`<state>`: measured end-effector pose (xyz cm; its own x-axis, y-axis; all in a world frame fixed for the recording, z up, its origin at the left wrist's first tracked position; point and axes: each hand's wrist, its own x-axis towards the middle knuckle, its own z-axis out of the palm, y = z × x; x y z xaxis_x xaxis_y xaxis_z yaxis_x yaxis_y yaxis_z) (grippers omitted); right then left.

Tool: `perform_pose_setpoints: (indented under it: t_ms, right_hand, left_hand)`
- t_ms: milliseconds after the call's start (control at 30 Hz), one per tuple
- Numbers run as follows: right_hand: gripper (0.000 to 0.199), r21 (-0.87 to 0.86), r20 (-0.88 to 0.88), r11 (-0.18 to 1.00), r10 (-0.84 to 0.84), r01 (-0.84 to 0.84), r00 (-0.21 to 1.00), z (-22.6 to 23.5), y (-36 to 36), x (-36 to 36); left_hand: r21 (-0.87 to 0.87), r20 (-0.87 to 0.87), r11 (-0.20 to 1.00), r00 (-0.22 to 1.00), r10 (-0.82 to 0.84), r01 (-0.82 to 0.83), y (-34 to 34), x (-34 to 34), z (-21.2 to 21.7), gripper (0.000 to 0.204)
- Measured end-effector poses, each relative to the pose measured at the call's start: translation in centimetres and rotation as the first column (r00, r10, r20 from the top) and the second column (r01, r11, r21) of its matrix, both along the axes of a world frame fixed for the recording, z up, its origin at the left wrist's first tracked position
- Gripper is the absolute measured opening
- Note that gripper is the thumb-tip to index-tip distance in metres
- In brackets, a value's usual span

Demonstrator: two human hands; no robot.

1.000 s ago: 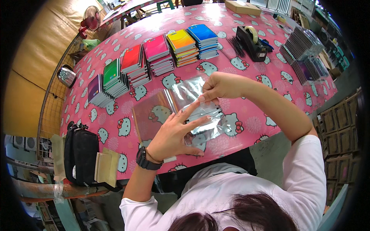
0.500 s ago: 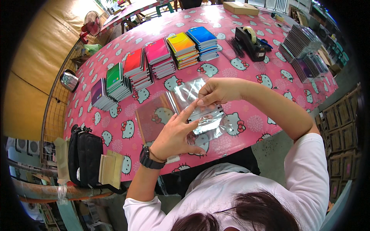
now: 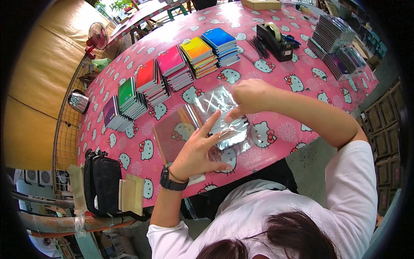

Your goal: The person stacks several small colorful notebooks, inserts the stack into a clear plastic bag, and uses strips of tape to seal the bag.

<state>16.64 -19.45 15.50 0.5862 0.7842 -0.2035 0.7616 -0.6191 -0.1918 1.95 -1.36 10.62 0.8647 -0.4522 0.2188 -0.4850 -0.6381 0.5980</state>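
Observation:
A shiny clear plastic bag (image 3: pixel 211 98) lies on the pink table in front of me, with a spiral-bound item (image 3: pixel 235 137) showing through it. My left hand (image 3: pixel 197 151) rests on its left side, fingers spread and the index finger stretched across the plastic. At the bag's upper right corner is my right hand (image 3: pixel 252 97), its fingers curled in and its thumb low against the plastic. Whatever those curled fingers grip is hidden. Flat clear plastic sheets (image 3: pixel 170 134) lie left of the bag, partly under my left hand.
Notebook stacks in purple (image 3: pixel 111 113), green (image 3: pixel 127 93), red (image 3: pixel 146 73), pink (image 3: pixel 170 59), yellow (image 3: pixel 197 48) and blue (image 3: pixel 219 38) stand in a row beyond. Farther right are a tape dispenser (image 3: pixel 276 43) and wrapped notebooks (image 3: pixel 330 36). A black bag (image 3: pixel 103 183) stands at the left edge.
My right hand has drawn away from my left index fingertip, up and to the right, and its fingers have curled under. My left hand stays nearly in place on the plastic.

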Motion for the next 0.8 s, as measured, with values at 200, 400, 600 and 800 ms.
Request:
perform_pose_setpoints:
  t_ms: [200, 400, 600, 800]
  right_hand:
    - [0.037, 0.529, -0.14, 0.848, 0.115, -0.024, 0.983, -1.5, -6.4, -0.5]
    - [0.033, 0.428, -0.732, 0.765, -0.019, 0.481, 0.681, -2.0, -4.3, -5.5]
    - [0.028, 0.347, -0.814, 0.786, -0.019, 0.512, 0.581, -2.4, -2.6, -5.9]
    - [0.012, 0.7, -0.478, 0.651, 0.124, 0.292, 0.87, -4.3, -3.1, -7.4]
  left_hand:
    - [-0.238, 0.213, 0.97, 0.972, 0.099, -0.046, 0.9, 1.0, -2.0, 0.064]
    - [-0.118, 0.271, 0.963, 0.925, 0.266, -0.242, -1.6, 1.5, -2.2, 0.062]
    - [-0.104, 0.334, 0.95, 0.89, 0.311, -0.293, -1.6, 1.5, -3.3, 0.062]
    - [0.014, 0.368, 0.93, 0.866, 0.338, -0.368, -1.5, 1.4, -2.8, 0.065]
